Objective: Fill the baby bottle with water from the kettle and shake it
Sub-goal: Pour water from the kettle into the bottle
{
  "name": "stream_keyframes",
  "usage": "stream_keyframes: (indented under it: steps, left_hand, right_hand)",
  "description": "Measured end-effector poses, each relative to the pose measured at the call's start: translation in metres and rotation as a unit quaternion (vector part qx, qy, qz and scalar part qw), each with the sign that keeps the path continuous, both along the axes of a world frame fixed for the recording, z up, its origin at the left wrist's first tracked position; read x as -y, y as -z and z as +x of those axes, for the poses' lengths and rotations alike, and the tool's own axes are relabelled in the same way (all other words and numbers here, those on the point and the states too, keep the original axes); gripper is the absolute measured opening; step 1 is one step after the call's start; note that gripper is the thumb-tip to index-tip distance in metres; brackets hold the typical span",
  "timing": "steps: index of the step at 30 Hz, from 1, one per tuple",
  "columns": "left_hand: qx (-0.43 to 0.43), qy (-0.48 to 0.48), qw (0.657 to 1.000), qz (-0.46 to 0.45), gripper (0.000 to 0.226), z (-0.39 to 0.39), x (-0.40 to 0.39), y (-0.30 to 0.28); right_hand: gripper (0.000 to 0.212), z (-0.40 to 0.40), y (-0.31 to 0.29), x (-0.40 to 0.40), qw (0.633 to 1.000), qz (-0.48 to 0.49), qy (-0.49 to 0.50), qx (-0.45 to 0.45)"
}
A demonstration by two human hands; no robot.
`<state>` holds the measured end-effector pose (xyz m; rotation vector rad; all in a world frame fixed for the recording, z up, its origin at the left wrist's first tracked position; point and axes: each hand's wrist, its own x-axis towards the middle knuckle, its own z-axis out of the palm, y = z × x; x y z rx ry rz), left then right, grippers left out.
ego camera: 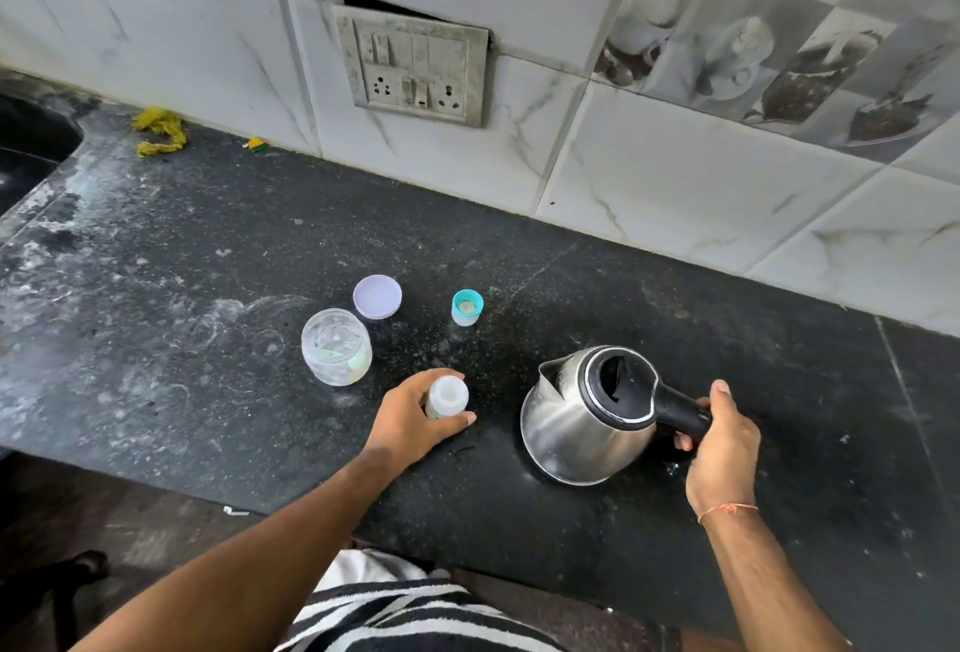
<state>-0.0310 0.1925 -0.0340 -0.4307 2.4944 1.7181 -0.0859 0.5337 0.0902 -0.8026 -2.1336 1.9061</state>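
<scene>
Now bare hands grip translucent plastic bottle (447, 395) and steel kettle (582, 417).

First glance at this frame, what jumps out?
The steel kettle, lid open, at the right of the black counter, the right hand on its handle. Just left of it, the left hand steadies the small open baby bottle; behind that stand a clear jar and its lid.

both bare arms reach forward from the bottom of the view. the left hand (410, 415) curls thumb and fingers around a small bottle (447, 395). the right hand (719, 443) grips a kettle handle (680, 409), thumb on top, a thin thread band at the wrist.
</scene>
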Motion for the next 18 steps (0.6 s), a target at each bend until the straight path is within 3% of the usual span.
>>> stream_keyframes:
  steps: [12, 18]
  left_hand:
    - [0.004, -0.004, 1.0, 0.011, 0.058, 0.0, 0.001, 0.002]
    - [0.007, -0.003, 1.0, 0.022, 0.058, 0.0, 0.001, -0.003]
  right_hand:
    - [0.058, 0.001, 0.009, -0.018, 0.997, -0.002, -0.071, 0.002]
    - [0.055, -0.007, -0.006, -0.026, 0.978, 0.111, -0.171, -0.036]
